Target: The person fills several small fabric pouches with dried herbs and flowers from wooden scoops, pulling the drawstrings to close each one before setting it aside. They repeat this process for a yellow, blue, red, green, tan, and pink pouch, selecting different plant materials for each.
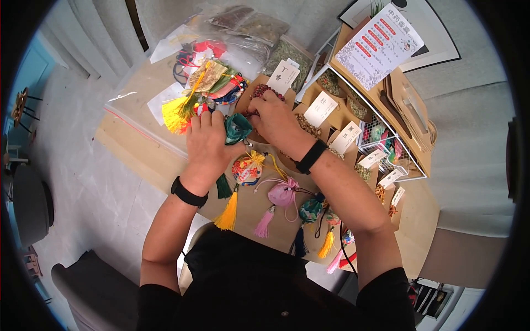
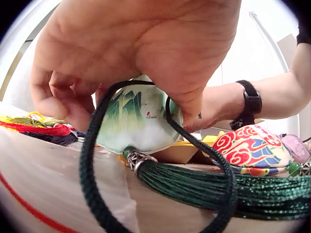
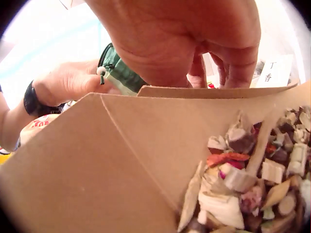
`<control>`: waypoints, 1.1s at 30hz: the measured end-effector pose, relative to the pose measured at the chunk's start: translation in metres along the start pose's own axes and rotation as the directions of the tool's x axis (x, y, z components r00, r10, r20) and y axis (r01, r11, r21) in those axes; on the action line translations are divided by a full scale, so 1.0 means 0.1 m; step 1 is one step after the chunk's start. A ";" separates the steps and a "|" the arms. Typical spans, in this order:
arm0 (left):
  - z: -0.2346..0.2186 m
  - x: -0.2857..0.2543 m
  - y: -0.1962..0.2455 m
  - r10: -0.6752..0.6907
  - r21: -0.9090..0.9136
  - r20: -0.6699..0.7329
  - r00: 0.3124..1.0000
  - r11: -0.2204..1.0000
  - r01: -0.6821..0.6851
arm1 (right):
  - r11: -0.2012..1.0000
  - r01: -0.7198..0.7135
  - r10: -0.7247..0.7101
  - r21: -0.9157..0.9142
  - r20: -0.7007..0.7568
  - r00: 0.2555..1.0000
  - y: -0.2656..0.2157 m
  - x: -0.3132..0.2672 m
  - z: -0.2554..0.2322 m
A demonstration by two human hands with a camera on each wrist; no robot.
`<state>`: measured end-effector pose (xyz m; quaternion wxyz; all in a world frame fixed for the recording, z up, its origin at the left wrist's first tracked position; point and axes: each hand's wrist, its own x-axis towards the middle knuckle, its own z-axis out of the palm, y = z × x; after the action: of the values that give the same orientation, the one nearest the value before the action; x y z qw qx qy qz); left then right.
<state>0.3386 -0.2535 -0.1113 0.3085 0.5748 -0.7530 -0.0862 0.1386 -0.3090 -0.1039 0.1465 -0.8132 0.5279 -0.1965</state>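
A green drawstring pouch (image 1: 238, 129) with a gathered mouth is held over a tabletop (image 1: 146, 176), just beside a brown paper box (image 1: 243, 101) of dark-red dried buds. The left hand (image 1: 210, 144) grips the pouch between thumb and fingers. Seen from the left wrist, its pale side carries painted green mountains; a dark cord (image 2: 87, 174) loops in front, and a dark green tassel (image 2: 194, 187) hangs from its lower end. The right hand (image 1: 279, 118) dips its bent fingers into the box; whether they pinch any buds cannot be told. Behind stands a white card (image 1: 283, 77) with Chinese characters. More card-marked boxes of dried herbs run off to the right. Nearer the person lie a red-and-yellow patterned pouch (image 1: 247, 171) with a yellow tassel (image 1: 227, 211) and a pink pouch (image 1: 282, 194). Left of the box is a pile of colourful pouches and tassels; beyond, clear bags of dried herbs (image 1: 262, 27).
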 end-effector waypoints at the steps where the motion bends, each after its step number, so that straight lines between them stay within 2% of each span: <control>1: 0.00 0.01 -0.01 0.008 0.005 0.004 1.000 1.000 -0.008 | 1.000 0.018 -0.018 0.017 -0.019 1.000 0.03 0.02 0.01; 2: 0.01 0.02 -0.02 0.014 0.011 0.008 1.000 1.000 -0.015 | 0.999 0.037 -0.036 0.035 -0.038 0.999 0.06 0.03 0.01; 5: 0.02 0.02 -0.02 0.020 0.019 0.011 1.000 1.000 -0.020 | 0.995 -0.020 0.026 0.101 -0.053 0.998 0.11 0.05 -0.03; 8: 0.03 0.04 -0.03 0.022 0.027 0.004 1.000 0.999 -0.022 | 0.998 0.010 -0.002 0.060 -0.130 0.991 0.07 0.04 -0.19; 11: 0.03 0.06 -0.01 0.032 0.027 -0.009 0.999 0.999 -0.031 | 0.982 -0.068 0.083 0.175 -0.076 0.994 -0.07 0.04 -0.40; 14: 0.05 0.09 0.00 0.037 0.027 -0.021 0.999 0.999 -0.036 | 0.885 -0.248 0.222 0.395 0.110 0.969 -0.31 0.03 -0.58; 17: 0.05 0.11 0.02 0.050 0.023 -0.014 0.999 0.998 -0.050 | 0.877 -0.153 0.097 0.455 0.144 0.985 -0.41 0.01 -0.56; 20: 0.07 0.12 0.04 0.067 0.020 -0.018 0.998 0.998 -0.067 | 0.886 -0.125 0.045 0.447 0.185 0.982 -0.46 0.01 -0.54; 23: 0.08 0.11 0.01 0.087 0.013 -0.044 0.995 0.996 -0.086 | 0.900 -0.161 0.074 0.405 0.221 0.973 -0.57 0.00 -0.66; 26: 0.08 0.11 0.00 0.110 -0.014 -0.044 0.993 0.994 -0.111 | 0.869 -0.171 0.101 0.465 0.171 0.980 -0.50 0.00 -0.67; 29: 0.08 0.11 0.01 0.128 -0.032 -0.050 0.991 0.991 -0.130 | 0.825 -0.248 0.180 0.507 0.179 0.967 -0.42 0.02 -0.70; 33: 0.10 0.11 -0.01 0.097 -0.028 -0.032 0.995 0.995 -0.098 | 0.933 -0.201 0.184 0.298 0.082 0.979 -0.28 0.03 -0.68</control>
<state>0.3320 -0.2663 -0.1159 0.3323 0.5341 -0.7739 -0.0734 0.1301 -0.3028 -0.0312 0.3025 -0.7301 0.5643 -0.2385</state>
